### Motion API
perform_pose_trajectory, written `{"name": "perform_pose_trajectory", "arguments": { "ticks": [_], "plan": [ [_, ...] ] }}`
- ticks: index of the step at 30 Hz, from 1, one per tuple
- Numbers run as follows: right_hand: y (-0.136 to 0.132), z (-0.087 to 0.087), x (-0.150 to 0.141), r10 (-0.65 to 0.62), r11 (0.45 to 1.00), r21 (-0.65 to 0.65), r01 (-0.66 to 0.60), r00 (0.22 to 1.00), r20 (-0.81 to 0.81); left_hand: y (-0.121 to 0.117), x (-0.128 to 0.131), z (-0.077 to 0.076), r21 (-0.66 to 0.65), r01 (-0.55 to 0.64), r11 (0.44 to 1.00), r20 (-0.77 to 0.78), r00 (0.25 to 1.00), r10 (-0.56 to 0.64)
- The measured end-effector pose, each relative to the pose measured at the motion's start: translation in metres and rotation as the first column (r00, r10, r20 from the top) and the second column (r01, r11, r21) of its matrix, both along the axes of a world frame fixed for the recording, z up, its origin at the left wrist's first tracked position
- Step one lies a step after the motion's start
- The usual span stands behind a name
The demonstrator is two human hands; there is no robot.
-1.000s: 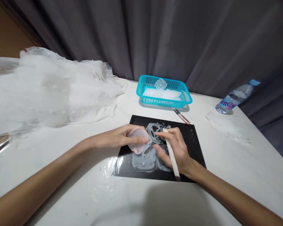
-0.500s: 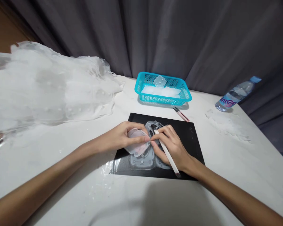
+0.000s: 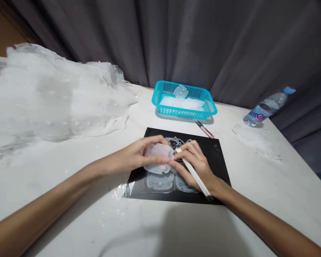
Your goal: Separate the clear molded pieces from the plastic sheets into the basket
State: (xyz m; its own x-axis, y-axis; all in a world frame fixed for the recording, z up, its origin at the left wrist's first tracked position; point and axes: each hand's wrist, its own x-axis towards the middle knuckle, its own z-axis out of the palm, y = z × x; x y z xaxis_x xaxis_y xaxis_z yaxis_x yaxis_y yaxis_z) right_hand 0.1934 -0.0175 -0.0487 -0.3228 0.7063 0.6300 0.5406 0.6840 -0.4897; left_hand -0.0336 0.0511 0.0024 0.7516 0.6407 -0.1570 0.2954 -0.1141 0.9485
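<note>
A black mat (image 3: 216,160) lies on the white table, and on it rests a clear plastic sheet of moulded pieces (image 3: 160,182). My left hand (image 3: 139,155) is closed on one translucent plastic piece (image 3: 158,157), lifted slightly above the sheet. My right hand (image 3: 196,166) grips a thin white stick tool (image 3: 195,175) and its fingertips meet the piece's right edge. Both hands touch over the middle of the mat.
A teal basket (image 3: 184,103) with white plastic pieces stands behind the mat. Small pink-handled snips (image 3: 204,129) lie beside it. A heap of clear plastic sheets (image 3: 50,100) fills the left. A water bottle (image 3: 267,107) lies at the right, near white scraps (image 3: 256,141). Grey curtain behind.
My left hand turned the plastic piece flatter and raised it a little. My right hand closed in against its edge, with the stick tool tilted lower. The view shifted slightly.
</note>
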Motion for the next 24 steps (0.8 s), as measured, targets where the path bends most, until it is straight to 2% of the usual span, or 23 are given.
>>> {"name": "perform_pose_trajectory", "arguments": {
  "ticks": [7,11,15,19,24],
  "plan": [
    [0.002,-0.001,0.004,0.056,0.996,-0.068,-0.056,0.998,-0.014,0.006,-0.002,-0.008,-0.003,-0.008,1.000,-0.005,1.000,0.008],
    [0.004,-0.002,0.005,0.042,0.998,-0.053,-0.041,0.999,0.011,0.011,-0.007,-0.014,-0.097,0.012,0.995,0.015,1.000,-0.010],
    [0.003,-0.003,0.004,-0.005,1.000,0.028,0.004,0.999,0.032,0.011,-0.008,-0.019,-0.191,0.043,0.981,0.054,0.998,-0.033],
    [0.000,-0.002,0.001,-0.032,0.993,0.120,0.025,0.998,0.058,0.006,0.000,-0.018,-0.194,0.032,0.981,0.083,0.996,-0.016],
    [0.002,-0.003,0.000,-0.090,0.983,0.172,0.068,0.989,0.121,0.002,0.003,-0.017,-0.195,-0.006,0.981,0.097,0.995,0.025]
  ]
}}
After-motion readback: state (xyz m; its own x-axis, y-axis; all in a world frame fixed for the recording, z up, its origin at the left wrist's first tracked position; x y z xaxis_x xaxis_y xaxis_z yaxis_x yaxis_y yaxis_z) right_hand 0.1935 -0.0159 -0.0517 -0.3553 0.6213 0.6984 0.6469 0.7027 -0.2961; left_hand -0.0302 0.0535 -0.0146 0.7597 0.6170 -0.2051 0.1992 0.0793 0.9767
